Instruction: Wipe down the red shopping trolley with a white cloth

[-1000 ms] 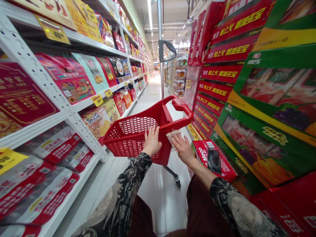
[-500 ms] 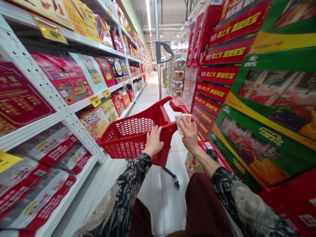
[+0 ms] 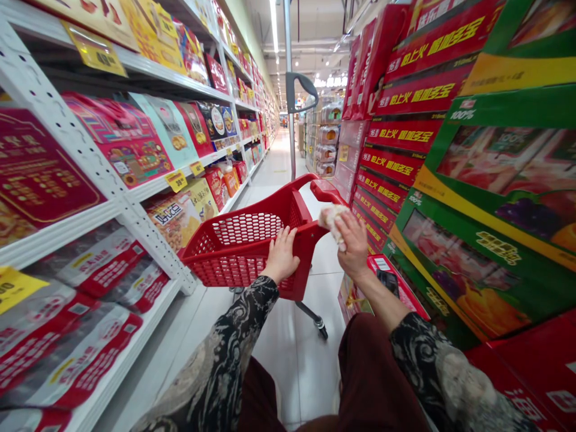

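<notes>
A red shopping cart with a perforated plastic basket stands before me. My left hand is on the near side of the basket, back of the hand towards me, with its fingers over the upper rim and its thumb out to the right. In my right hand is a crumpled white cloth with pinkish patches, bunched under the fingers. That cloth is against the red arm of the cart's handle, just right of the basket. The palm side of each hand is hidden.
White shelves with boxed and bagged snacks line the left. Stacked red drink cartons and green juice boxes rise close on the right. A grey post with a handle stands behind the cart. A caster wheel rests on the tiled floor.
My right hand has shifted slightly right and turned, and the cloth is more bunched up. My left hand keeps its place on the basket. The view has moved slightly.
</notes>
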Motion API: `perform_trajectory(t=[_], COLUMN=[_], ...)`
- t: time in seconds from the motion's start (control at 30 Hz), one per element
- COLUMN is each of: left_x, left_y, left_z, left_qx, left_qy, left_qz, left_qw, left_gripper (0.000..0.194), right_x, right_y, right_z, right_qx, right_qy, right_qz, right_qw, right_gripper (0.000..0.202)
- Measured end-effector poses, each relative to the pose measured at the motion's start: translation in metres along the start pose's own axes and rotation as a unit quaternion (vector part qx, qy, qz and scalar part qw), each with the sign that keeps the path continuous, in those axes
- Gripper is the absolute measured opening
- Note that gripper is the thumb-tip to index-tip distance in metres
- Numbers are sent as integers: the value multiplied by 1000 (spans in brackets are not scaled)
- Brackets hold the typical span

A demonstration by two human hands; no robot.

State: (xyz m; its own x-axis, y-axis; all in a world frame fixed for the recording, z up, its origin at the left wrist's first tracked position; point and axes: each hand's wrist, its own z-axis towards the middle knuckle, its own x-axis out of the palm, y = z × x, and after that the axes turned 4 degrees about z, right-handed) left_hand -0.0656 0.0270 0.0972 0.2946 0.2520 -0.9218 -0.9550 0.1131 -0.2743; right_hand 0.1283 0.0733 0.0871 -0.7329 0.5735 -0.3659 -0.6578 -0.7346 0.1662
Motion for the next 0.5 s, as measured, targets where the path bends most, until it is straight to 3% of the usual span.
perform_trajectory(t=[0.1,0.2,0.4,0.5], left_x=[-1,0,1,1], left_y=[-1,0,1,2], left_z=[-1,-2,-1,-1], left_qx=[-6,-7,-6,-3], left_qy=[3,5,-3,1], left_qz=[-4,-7,-10,-11], left_qw=[1000,1000,1000,1000], left_gripper=[76,77,76,76], right_x=[-3,4,18,15], right_y=[-17,-17,22,27], right_z=[20,11,-32,-25], right_qx=[51,67,-27,-47], right_qy=[-15,22,162,149], right_qz=[-40,-40,19,39], right_qw=[998,997,986,987], right_gripper=[46,47,45,42])
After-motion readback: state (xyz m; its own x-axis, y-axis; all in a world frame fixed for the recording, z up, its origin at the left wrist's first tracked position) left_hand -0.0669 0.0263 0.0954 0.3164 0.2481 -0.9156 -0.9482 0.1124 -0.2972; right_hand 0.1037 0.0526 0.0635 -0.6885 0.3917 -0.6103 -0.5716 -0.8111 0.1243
